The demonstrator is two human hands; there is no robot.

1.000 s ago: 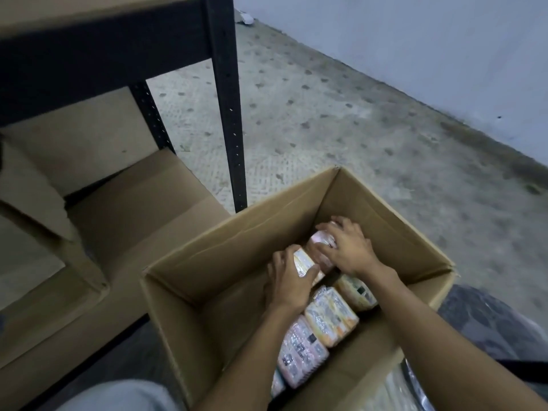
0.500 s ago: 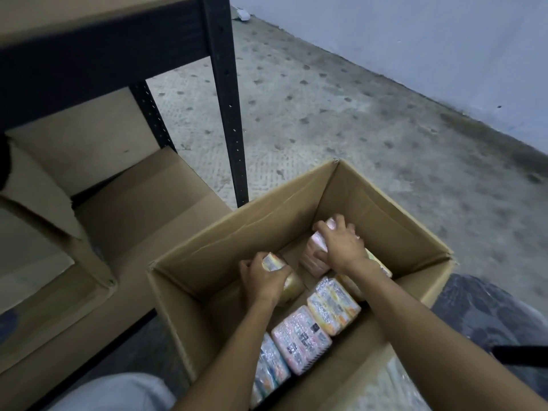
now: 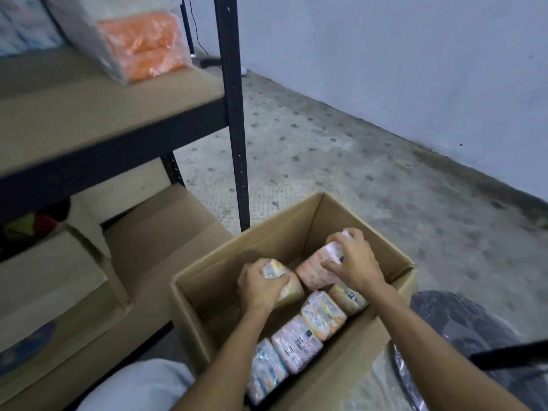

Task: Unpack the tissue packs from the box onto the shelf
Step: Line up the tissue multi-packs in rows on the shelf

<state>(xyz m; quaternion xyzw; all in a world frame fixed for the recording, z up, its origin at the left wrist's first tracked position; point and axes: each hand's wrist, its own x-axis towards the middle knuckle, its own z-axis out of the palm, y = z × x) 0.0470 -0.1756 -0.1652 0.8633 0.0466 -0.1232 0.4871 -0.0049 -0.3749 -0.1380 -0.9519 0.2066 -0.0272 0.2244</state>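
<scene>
From the head camera, we look down into an open cardboard box (image 3: 225, 256) that sits on the floor (image 3: 326, 143) beside a metal shelf (image 3: 103, 114). The left hand (image 3: 261, 287) is curled round a yellow tissue pack (image 3: 292, 292). The right hand (image 3: 355, 262) grips a pink tissue pack (image 3: 314, 271) from above, its fingers wrapped over the far end.

We judge that each hand has taken one pack so that two can go up in a single trip. The two packs lie just beside each other between the hands.

Toward us from the right wrist, a row of four more packs (image 3: 296, 342) stands on edge along the box wall. They are packed tight side by side and have yet to be unpacked.

Up and to the left of the left hand, the shelf board carries an orange wrapped bundle (image 3: 142, 46). We take that board for the likely landing place. A straight lift should clear the box walls.
</scene>
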